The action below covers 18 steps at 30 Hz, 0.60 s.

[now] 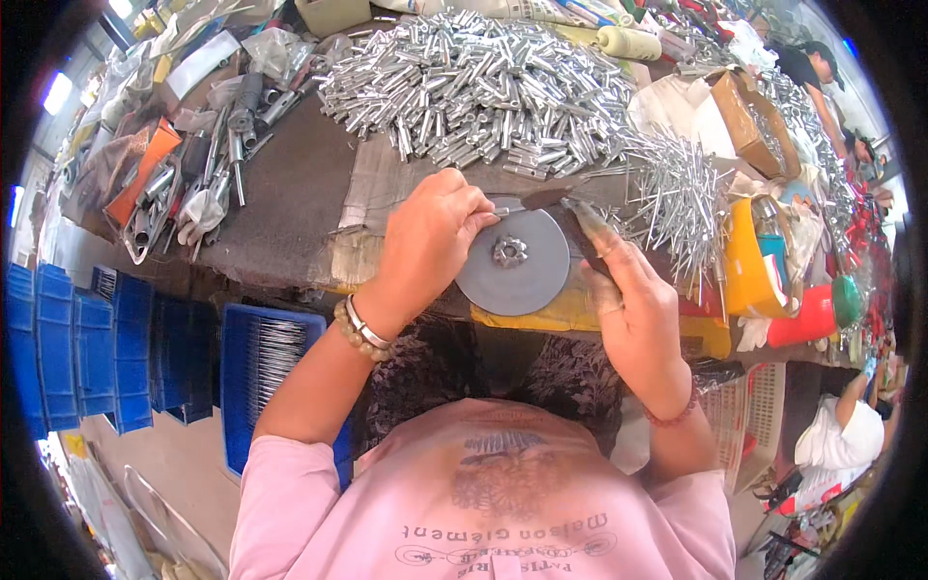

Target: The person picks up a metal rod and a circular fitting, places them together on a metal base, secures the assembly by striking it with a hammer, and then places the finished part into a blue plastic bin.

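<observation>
My left hand (435, 237) is closed in a pinch on a short silvery metal piece with a dark, leaf-shaped end (546, 198). That end points right, over the far edge of a grey round disc (536, 285). At the disc's middle is a small knobbed metal hub (509, 252). My right hand (633, 309) is to the right of the disc, its thumb and forefinger apart and nothing visible between them. Its fingertips look covered in something greyish, and the forefinger's tip comes close to the dark end; whether they touch I cannot tell.
A large heap of short metal tubes (483, 87) lies beyond my hands. Thin metal pins (681, 198) are piled at right, near a yellow container (754, 256). Assorted tools (193, 174) lie at left. A blue crate (232, 377) of metal rods stands below the table; other people work far right.
</observation>
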Tool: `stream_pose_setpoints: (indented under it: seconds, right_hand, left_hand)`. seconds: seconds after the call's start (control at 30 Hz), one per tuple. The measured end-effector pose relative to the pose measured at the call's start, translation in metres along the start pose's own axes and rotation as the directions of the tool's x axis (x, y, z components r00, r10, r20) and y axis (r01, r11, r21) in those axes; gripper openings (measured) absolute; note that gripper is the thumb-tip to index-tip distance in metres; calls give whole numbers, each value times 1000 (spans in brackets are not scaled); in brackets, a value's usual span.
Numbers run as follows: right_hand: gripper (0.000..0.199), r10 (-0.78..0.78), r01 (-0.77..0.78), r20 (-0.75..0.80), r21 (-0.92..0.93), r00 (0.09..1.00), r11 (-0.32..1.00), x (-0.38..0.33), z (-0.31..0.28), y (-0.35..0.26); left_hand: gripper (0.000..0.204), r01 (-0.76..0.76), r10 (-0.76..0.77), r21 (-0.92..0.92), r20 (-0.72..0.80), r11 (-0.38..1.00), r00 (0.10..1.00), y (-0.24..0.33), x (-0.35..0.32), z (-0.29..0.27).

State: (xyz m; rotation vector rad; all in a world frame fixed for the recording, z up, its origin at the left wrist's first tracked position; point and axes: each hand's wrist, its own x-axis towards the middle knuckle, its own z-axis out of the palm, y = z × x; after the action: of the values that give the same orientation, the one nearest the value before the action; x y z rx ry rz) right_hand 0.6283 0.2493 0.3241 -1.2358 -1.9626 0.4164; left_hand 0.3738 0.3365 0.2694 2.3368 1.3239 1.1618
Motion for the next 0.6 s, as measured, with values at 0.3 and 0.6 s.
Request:
stream_pose_setpoints:
  seconds: [0.3, 0.6]
  right_hand:
    - [62, -20, 32, 71, -177, 997, 984, 13, 29, 15]
    - [54, 70, -18, 147, -331, 987, 943, 16, 24, -1]
  left_hand:
    - [14, -5, 7, -95, 16, 995, 1000, -6, 3, 0]
    - [13, -5, 6, -148, 9, 989, 1000, -6, 2, 0]
